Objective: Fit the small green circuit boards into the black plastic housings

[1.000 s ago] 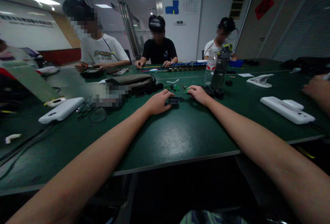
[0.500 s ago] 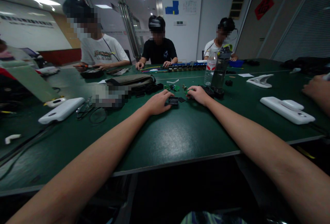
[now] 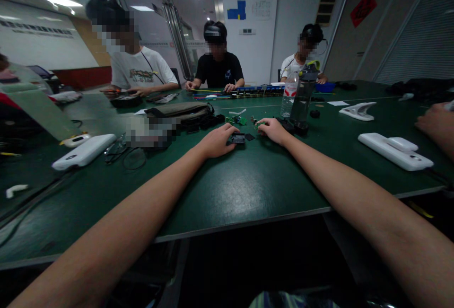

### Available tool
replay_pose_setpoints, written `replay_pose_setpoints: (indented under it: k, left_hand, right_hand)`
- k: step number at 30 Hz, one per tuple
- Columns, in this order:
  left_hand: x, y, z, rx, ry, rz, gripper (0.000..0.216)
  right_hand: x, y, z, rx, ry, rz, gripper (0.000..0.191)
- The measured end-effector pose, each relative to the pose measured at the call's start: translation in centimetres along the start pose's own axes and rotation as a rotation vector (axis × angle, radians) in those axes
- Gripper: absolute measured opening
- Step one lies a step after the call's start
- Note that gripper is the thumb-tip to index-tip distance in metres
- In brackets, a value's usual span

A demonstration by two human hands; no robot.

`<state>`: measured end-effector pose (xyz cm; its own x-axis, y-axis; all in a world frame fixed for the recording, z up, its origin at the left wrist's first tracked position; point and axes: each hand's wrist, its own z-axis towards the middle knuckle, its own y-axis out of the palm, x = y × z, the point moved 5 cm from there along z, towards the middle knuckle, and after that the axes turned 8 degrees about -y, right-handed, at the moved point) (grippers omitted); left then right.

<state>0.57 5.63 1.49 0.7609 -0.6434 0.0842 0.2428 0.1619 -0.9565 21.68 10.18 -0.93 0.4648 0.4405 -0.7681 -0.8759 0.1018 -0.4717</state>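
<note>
Both my arms stretch far out over the green table (image 3: 241, 189). My left hand (image 3: 217, 140) lies curled on the table, its fingertips on a small black plastic part (image 3: 238, 138). My right hand (image 3: 271, 130) is curled too, its fingers pinched at a small green circuit board (image 3: 258, 123) that I can barely make out. More small green boards (image 3: 237, 119) lie just beyond the hands.
A dark bottle (image 3: 301, 100) and a clear water bottle (image 3: 288, 91) stand behind my right hand. White devices (image 3: 394, 150) (image 3: 84, 150), glasses (image 3: 124, 154) and an olive pouch (image 3: 179, 109) lie around. Three people sit across the table; another person's hand (image 3: 435, 123) is at the right.
My hands have hardly moved. The person in the black shirt across the table shifted a hand slightly.
</note>
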Motion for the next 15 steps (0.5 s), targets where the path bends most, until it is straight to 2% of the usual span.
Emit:
replay_pose_setpoints:
  k: [15]
  left_hand:
    - [0.04,-0.12,-0.09,0.002,0.000,-0.002,0.043]
  right_hand:
    - [-0.41,-0.10,-0.18,-0.027,0.004,-0.093,0.026]
